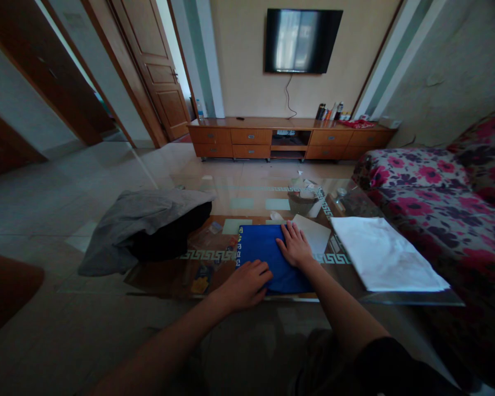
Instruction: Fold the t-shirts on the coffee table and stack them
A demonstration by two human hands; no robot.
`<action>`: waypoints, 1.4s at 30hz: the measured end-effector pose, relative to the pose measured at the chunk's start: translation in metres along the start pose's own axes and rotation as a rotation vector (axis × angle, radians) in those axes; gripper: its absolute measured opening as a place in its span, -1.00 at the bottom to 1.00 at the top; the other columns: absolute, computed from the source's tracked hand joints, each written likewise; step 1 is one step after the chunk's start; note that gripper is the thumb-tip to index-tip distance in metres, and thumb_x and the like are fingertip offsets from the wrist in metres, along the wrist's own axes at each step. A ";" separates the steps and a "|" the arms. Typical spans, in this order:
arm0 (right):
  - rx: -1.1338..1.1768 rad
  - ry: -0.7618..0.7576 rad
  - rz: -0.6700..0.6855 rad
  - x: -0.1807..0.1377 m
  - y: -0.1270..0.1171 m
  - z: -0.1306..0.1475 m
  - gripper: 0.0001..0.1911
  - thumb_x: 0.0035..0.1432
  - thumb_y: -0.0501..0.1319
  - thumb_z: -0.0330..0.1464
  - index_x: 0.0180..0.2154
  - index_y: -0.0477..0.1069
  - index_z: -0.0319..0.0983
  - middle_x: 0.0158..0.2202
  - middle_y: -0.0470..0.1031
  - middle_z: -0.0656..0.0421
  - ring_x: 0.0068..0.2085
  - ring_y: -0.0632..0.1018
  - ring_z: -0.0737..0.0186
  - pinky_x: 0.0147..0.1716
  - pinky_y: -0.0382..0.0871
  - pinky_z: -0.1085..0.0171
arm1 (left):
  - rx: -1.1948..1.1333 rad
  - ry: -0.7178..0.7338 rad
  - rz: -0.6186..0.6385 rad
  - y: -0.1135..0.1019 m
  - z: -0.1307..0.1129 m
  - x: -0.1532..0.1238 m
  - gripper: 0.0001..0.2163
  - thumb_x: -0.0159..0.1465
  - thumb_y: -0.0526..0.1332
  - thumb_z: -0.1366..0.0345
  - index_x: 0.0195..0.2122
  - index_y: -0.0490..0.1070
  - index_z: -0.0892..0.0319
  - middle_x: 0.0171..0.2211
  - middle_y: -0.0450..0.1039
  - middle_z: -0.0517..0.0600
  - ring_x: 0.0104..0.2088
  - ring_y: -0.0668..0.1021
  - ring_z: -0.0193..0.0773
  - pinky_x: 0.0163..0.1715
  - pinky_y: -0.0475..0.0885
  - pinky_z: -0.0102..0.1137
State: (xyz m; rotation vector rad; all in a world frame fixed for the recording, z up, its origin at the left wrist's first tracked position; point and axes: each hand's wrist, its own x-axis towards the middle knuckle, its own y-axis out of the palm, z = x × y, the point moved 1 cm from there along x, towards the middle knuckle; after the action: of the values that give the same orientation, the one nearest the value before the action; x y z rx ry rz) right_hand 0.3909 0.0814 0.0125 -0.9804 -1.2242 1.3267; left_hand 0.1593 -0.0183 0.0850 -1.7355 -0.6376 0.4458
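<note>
A folded blue cloth (264, 247), probably a garment, lies on the glass table. Pale and yellowish lettering runs along its left edge, too small to read. My right hand (296, 246) rests flat on its upper right part, fingers stretched out. On the lower left part lies my left hand (249, 279), palm down with its fingers slightly bent; neither hand grips anything I can see. To the right is a neatly folded white cloth (385, 253). Grey and black clothing (148, 231) is heaped at the table's left side.
The glass table (412, 298) has a Greek-key border, with small items and papers visible beneath the glass. A waste basket (302, 204) shows beyond my right hand. A flowered sofa (429, 203) borders the right side. Along the far wall runs a wooden TV cabinet (251, 136).
</note>
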 end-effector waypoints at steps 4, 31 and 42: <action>0.015 0.016 0.024 -0.001 -0.004 0.002 -0.25 0.46 -0.20 0.02 0.50 -0.12 -0.19 0.54 -0.28 0.10 0.51 -0.16 0.04 0.43 -0.22 -0.04 | -0.038 -0.006 -0.003 -0.003 0.001 0.004 -0.92 0.40 0.11 0.37 -0.16 0.38 0.12 -0.12 0.46 0.03 -0.09 0.50 -0.18 -0.03 0.42 -0.31; 0.048 0.017 0.045 0.000 -0.006 0.001 -0.24 0.45 -0.19 0.04 0.50 -0.10 -0.18 0.54 -0.24 0.10 0.51 -0.17 0.04 0.43 -0.20 -0.06 | 0.102 0.083 0.041 0.022 -0.007 0.002 -0.87 0.41 0.13 0.44 -0.10 0.41 0.12 -0.13 0.44 0.02 -0.13 0.51 -0.20 -0.10 0.41 -0.34; 0.061 -0.001 0.027 -0.002 -0.007 -0.002 -0.26 0.45 -0.17 0.03 0.49 -0.09 -0.16 0.54 -0.24 0.09 0.51 -0.17 0.07 0.42 -0.19 -0.04 | 0.287 0.201 0.002 0.030 -0.020 -0.001 -0.90 0.41 0.17 0.41 -0.13 0.47 0.17 -0.14 0.47 0.09 -0.10 0.50 -0.09 -0.12 0.38 -0.21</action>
State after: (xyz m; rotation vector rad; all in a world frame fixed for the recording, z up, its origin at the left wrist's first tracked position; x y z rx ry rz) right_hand 0.3942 0.0793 0.0190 -0.9559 -1.1682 1.3774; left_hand 0.1761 -0.0397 0.0611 -1.4842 -0.4060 0.3403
